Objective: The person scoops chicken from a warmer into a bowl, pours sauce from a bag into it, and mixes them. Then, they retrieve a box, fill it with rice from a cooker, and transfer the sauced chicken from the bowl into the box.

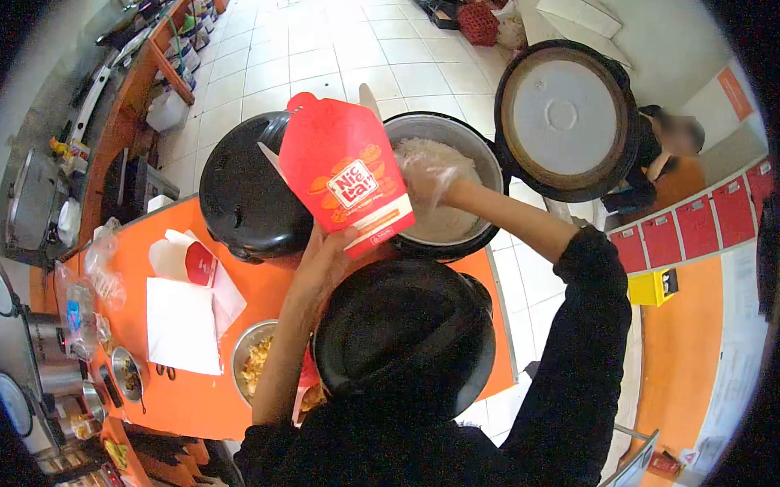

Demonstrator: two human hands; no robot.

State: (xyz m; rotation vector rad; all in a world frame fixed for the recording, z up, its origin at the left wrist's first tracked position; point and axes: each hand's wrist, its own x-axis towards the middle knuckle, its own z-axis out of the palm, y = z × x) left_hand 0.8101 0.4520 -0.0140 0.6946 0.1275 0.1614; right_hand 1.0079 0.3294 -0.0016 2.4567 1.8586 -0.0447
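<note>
My left hand (330, 248) grips the lower end of a red takeout box (345, 182), which is tilted with its flaps standing apart. Just right of the box, my right hand (435, 181), seemingly in a clear plastic glove, reaches into an open pot (499, 157) of white rice (462, 160). Its fingers are hidden by the box and blur. A black lidded pot (250, 187) stands left of the box, and another black round lidded pot (396, 317) is nearest my body. Beneath my left forearm, a metal bowl (240, 352) holds yellowish food.
On the orange table (191, 408) lie white cartons (181, 318), an open red-and-white box (202, 264), plastic bags (104, 259) and a small pan (128, 373). The raised pot lid (573, 155) stands behind right. Another person (668, 154) is at far right.
</note>
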